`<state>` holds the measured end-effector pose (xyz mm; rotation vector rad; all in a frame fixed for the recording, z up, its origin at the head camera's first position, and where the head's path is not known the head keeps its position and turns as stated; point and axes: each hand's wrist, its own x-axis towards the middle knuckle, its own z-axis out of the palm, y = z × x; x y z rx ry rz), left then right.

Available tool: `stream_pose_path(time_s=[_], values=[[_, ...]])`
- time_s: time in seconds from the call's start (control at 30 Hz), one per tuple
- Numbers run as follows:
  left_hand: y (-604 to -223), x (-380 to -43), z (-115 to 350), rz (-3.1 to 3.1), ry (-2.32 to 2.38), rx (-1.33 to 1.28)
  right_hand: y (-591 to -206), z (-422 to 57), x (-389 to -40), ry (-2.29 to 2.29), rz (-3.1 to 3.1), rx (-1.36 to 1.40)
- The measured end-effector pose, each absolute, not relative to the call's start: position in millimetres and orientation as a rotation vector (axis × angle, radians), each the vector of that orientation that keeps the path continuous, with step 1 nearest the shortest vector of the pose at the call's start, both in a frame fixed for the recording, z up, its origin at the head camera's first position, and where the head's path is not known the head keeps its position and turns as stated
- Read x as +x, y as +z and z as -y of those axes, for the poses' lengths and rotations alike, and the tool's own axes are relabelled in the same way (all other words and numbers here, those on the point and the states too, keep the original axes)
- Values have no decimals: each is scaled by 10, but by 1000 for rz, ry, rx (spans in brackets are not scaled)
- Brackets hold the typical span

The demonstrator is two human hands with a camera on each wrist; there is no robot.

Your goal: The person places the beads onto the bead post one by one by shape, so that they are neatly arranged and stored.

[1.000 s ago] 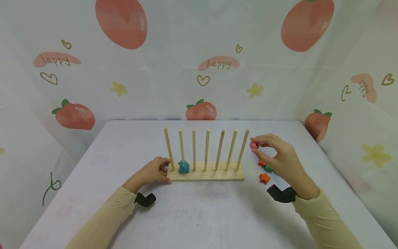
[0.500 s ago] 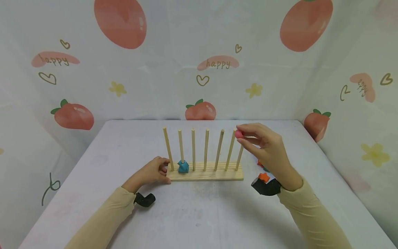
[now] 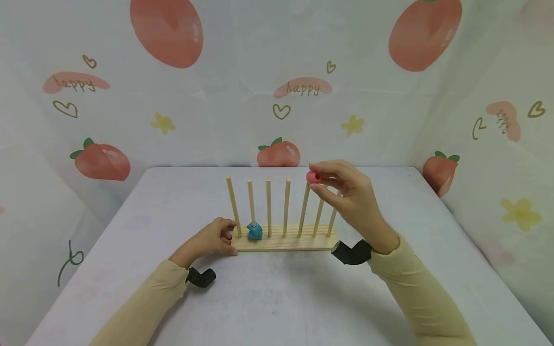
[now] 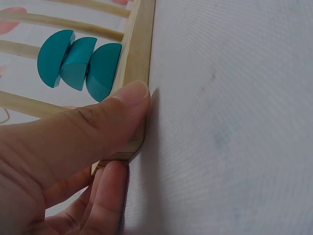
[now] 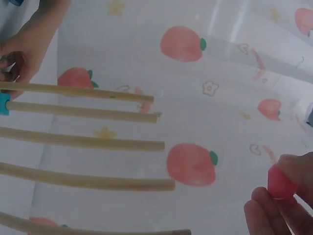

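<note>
A wooden rack (image 3: pixel 281 244) with a row of upright pegs stands on the table. My left hand (image 3: pixel 212 239) grips its left end, thumb on the front edge and fingers round the end, as the left wrist view shows. Teal half-round beads (image 4: pixel 77 63) are stacked low on the second peg from the left. My right hand (image 3: pixel 350 192) pinches a round pink bead (image 3: pixel 313 177) between thumb and fingers. In the head view that bead overlaps the top of the fifth peg (image 3: pixel 304 211); the right wrist view shows it apart from the pegs.
The white-covered table (image 3: pixel 277 298) reaches back to a cloth (image 3: pixel 216 120) printed with peaches. Black curved pieces (image 3: pixel 352 252) are worn at both wrists. My right hand and forearm hide the table area right of the rack.
My right hand has carried the pink bead left and upward, from right of the rack to the fifth peg's top. The orange stars and green piece are now hidden. My left hand stays put.
</note>
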<state>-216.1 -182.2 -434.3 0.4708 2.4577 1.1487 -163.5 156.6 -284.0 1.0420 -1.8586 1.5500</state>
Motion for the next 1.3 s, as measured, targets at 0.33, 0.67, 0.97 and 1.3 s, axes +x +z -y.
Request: stream_pose_path(time_s=[0.33, 0.67, 0.97, 1.3], values=[[-4330, -2153, 1821, -2453, 1149, 474, -2786, -1321, -1785, 1613, 1882, 1090], [-4316, -2146, 1812, -2464, 1134, 460, -2788, -1124, -1957, 1347, 2041, 1119], [-4334, -2156, 1814, -2481, 1122, 478, -2826, -1070, -2072, 1239, 2181, 1099], [-4341, -2158, 1810, -2473, 1141, 494, -2809, -1046, -2061, 1111, 2350, 1022]])
